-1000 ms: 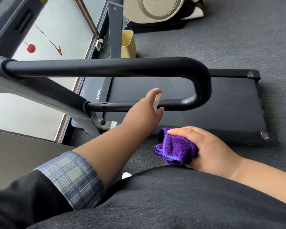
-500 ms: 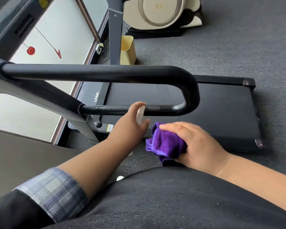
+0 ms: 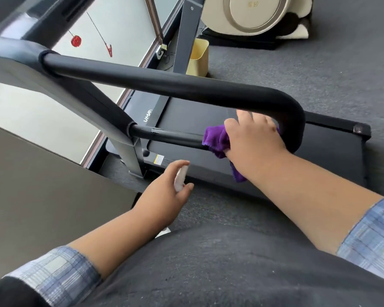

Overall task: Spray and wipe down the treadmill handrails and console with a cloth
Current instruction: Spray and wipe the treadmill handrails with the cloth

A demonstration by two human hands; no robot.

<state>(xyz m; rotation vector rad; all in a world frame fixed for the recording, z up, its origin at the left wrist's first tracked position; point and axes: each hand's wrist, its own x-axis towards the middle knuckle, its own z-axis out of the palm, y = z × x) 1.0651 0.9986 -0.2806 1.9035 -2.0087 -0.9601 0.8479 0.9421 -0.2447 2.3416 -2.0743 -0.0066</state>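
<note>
Spray bottle (image 3: pixel 180 176): body hidden inside the left hand (image 3: pixel 164 196); only a blurred white part shows between fingers and thumb. Purple cloth (image 3: pixel 217 140): mostly covered beneath the right hand's fingers (image 3: pixel 248 122).

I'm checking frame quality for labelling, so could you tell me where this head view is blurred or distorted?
In the head view, the upper-left console is smeared by motion blur; the handrail bows from wide-angle distortion; the right hand with the purple cloth is fairly sharp; the left hand's white spray bottle looks soft.
</note>
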